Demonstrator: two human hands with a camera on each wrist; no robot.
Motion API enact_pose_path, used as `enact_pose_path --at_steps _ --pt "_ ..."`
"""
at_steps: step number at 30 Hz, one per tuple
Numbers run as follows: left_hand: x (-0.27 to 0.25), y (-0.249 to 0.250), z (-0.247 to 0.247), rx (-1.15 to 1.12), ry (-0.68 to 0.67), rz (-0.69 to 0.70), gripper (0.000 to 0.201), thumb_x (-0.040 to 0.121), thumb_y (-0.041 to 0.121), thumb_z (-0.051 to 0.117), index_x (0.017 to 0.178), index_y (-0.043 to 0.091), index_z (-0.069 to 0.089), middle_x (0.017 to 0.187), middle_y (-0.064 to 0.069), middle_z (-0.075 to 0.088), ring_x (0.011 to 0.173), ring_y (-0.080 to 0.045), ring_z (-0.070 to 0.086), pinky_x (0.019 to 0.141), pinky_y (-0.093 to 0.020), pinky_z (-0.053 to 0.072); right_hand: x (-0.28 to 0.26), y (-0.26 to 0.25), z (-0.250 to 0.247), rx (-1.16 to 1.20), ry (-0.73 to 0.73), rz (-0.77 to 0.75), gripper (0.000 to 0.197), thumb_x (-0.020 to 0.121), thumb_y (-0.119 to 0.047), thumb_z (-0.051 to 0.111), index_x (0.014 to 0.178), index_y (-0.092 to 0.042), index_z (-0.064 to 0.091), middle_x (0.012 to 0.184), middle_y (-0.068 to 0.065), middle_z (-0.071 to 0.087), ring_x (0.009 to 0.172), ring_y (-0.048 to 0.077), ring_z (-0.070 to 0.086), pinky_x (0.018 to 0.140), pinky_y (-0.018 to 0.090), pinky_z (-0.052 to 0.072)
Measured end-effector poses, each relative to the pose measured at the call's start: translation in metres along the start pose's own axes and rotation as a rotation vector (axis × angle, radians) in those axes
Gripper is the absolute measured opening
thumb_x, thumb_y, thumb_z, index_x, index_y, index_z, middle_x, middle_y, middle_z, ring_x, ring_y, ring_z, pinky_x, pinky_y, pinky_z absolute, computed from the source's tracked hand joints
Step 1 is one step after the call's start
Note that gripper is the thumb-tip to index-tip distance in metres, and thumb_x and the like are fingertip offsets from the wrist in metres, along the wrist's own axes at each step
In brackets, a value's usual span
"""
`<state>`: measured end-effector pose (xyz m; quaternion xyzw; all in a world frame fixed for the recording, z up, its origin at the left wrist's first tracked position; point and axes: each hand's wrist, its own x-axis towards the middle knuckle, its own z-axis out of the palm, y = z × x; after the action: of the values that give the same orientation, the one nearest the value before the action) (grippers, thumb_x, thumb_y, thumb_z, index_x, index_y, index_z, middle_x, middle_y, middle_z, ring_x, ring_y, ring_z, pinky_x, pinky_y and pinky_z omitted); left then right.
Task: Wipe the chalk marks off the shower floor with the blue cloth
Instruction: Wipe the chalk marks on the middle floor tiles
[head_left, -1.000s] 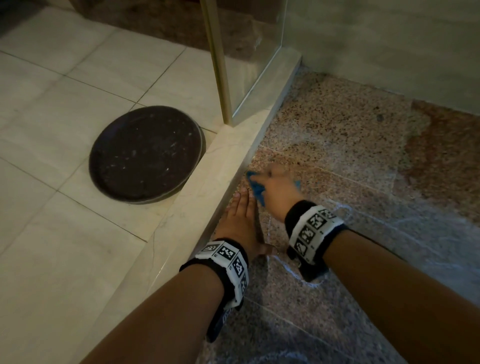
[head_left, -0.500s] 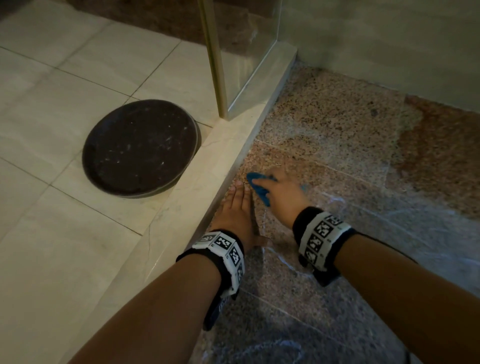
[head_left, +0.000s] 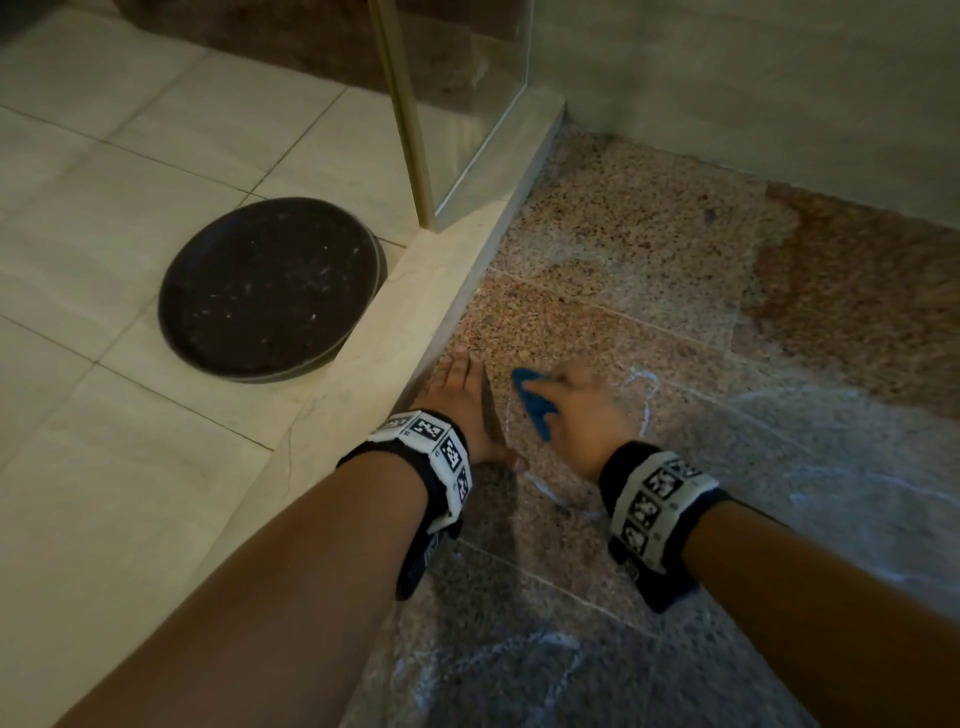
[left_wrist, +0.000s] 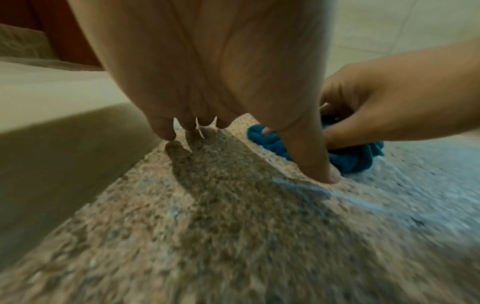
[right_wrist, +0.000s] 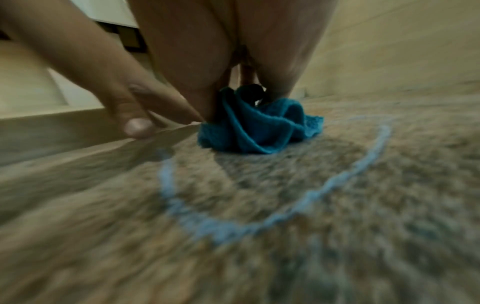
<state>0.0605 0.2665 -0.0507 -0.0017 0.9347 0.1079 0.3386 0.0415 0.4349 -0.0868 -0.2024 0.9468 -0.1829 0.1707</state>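
Chalk marks (head_left: 644, 410) are only partly gone: granite near the curb (head_left: 415, 312) looks clean, but a curved outline rings the working spot & pale smears cover the shower floor (head_left: 649, 234) toward its near & right edges, so I'd say most wiping is left. Right hand (head_left: 584, 415) clamps the blue cloth (head_left: 535, 410), bunched, on the floor close to the curb edge; its long axis runs roughly away from the person. Left hand (head_left: 462, 400) lies flat, fingers straight, w/ nothing in it, beside the curb.
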Motion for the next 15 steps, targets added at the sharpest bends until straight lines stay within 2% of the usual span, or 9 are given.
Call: enact_pose_path --at_steps 1,3,5,8,10,11,12,15 --pt "-0.003 -0.001 0.002 0.003 0.0 0.017 0.136 0.065 0.072 0.07 0.152 0.011 -0.015 0.158 -0.008 -0.025 0.147 -0.024 -0.016 0.121 -0.038 0.0 -0.004 -0.004 0.004 -0.016 -0.037 -0.038 0.05 0.091 -0.007 0.048 0.137 -0.027 0.044 0.136 0.007 0.032 0.12 0.032 0.035 0.103 0.039 0.036" --pt "-0.009 -0.003 0.008 0.012 0.006 0.048 0.136 0.066 0.07 0.072 0.152 0.013 -0.016 0.158 -0.007 -0.025 0.147 -0.024 -0.018 0.121 -0.039 -0.001 -0.007 -0.005 0.003 -0.004 -0.076 -0.112 0.045 0.093 -0.008 0.047 0.135 -0.026 0.048 0.132 0.008 0.036 0.114 0.028 0.039 0.096 0.031 0.037" --pt "-0.013 -0.004 0.014 0.039 0.007 0.065 0.136 0.066 0.07 0.071 0.151 0.014 -0.018 0.158 -0.006 -0.027 0.147 -0.024 -0.019 0.121 -0.04 -0.002 -0.002 0.008 -0.008 0.042 -0.028 -0.114 0.04 0.093 -0.009 0.049 0.13 -0.023 0.054 0.127 0.011 0.041 0.109 0.028 0.044 0.087 0.026 0.036" --pt "-0.015 -0.008 0.016 0.034 -0.015 0.063 0.136 0.067 0.068 0.073 0.15 0.015 -0.022 0.157 -0.005 -0.029 0.146 -0.023 -0.02 0.121 -0.039 -0.003 0.005 0.034 -0.032 0.053 0.194 0.166 0.044 0.09 -0.007 0.05 0.131 -0.022 0.053 0.131 0.019 0.043 0.115 0.035 0.045 0.092 0.034 0.037" --pt "-0.015 -0.009 0.015 0.037 -0.017 0.063 0.137 0.067 0.066 0.073 0.15 0.015 -0.023 0.156 -0.005 -0.031 0.146 -0.024 -0.021 0.121 -0.039 -0.004 0.003 0.037 -0.034 0.056 0.201 0.312 0.046 0.09 -0.008 0.049 0.134 -0.022 0.049 0.136 0.02 0.04 0.121 0.037 0.042 0.097 0.038 0.036" --pt "-0.015 -0.009 0.016 0.051 -0.016 0.062 0.136 0.068 0.066 0.073 0.15 0.015 -0.023 0.156 -0.006 -0.031 0.146 -0.024 -0.021 0.12 -0.038 -0.004 -0.001 0.031 -0.03 0.041 0.155 0.292 0.048 0.091 -0.008 0.049 0.136 -0.023 0.047 0.138 0.018 0.038 0.123 0.037 0.04 0.1 0.039 0.035" --pt "-0.015 -0.008 0.018 0.063 -0.011 0.06 0.136 0.068 0.065 0.073 0.149 0.014 -0.023 0.156 -0.007 -0.031 0.146 -0.025 -0.022 0.12 -0.037 -0.005 -0.006 0.022 -0.022 0.028 0.114 0.21 0.05 0.091 -0.008 0.049 0.138 -0.024 0.044 0.139 0.014 0.035 0.124 0.037 0.037 0.103 0.04 0.035" --pt "-0.016 -0.009 0.023 0.06 0.003 0.05 0.135 0.07 0.063 0.074 0.149 0.012 -0.022 0.156 -0.008 -0.031 0.146 -0.025 -0.022 0.118 -0.035 -0.007 -0.024 -0.012 0.001 -0.021 -0.062 -0.118 0.056 0.091 -0.003 0.046 0.141 -0.028 0.038 0.143 0.003 0.025 0.127 0.032 0.028 0.108 0.041 0.031"
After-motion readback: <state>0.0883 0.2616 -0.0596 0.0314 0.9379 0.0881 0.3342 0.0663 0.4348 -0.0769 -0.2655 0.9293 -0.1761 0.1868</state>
